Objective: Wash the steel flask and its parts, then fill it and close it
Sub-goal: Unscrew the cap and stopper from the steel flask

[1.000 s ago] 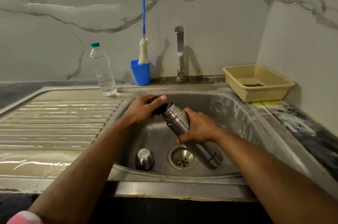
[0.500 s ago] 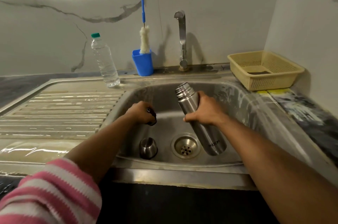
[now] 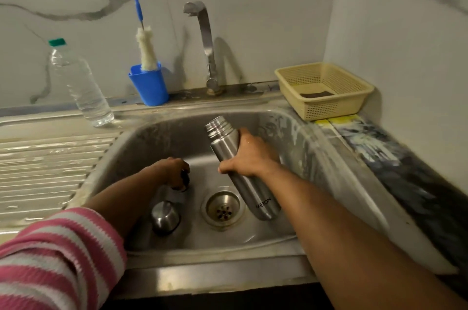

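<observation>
Silver flask (image 3: 229,155) gleaming over the grey steel sink (image 3: 298,137), black lettering near its base. Behind the sink, a blue cup (image 3: 149,88) with a white, blue-handled brush (image 3: 145,49). Left of the sink, a clear green-capped bottle (image 3: 81,87); right, a cream basket (image 3: 326,92). Pink-and-white striped sleeve (image 3: 55,259). White, grey-veined marble wall (image 3: 266,6).

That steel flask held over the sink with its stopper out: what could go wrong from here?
1. The right hand grips the open flask tilted and one-handed; wet steel might slip and knock the sink.
2. The left hand is setting the dark stopper down near the steel cup and the drain; it could roll there and get dirty.
</observation>
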